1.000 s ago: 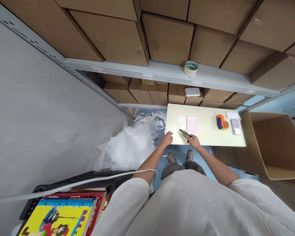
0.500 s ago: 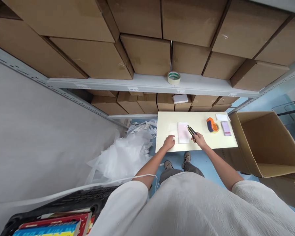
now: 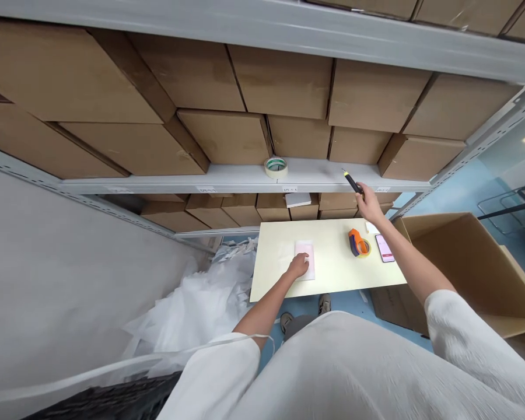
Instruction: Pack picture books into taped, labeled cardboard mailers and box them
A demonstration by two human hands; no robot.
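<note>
My right hand (image 3: 370,205) is raised over the shelf edge, closed around a black-and-yellow utility knife (image 3: 353,182) whose tip points up and left. On the cream table (image 3: 269,256) lies a flat pink-and-white packet (image 3: 306,247). My left hand (image 3: 298,265) rests on this packet's lower left part with its fingers curled against it; the fingertips are small in view. An orange and dark-blue tape dispenser (image 3: 357,242) with a roll of tape stands to the right. Beside it lies a phone (image 3: 385,248) with a lit pink screen.
A tape roll (image 3: 276,167) sits on the grey shelf (image 3: 240,176), among brown cartons (image 3: 223,137). A white box (image 3: 298,200) lies lower down. White foam sheets (image 3: 201,297) heap at the left; an open carton (image 3: 459,245) stands right. A white cable (image 3: 91,378) runs near my left arm.
My right hand has lifted the utility knife from above the table up toward the shelf. My left hand has moved right, from beside the packet onto it. The view has tilted upward.
</note>
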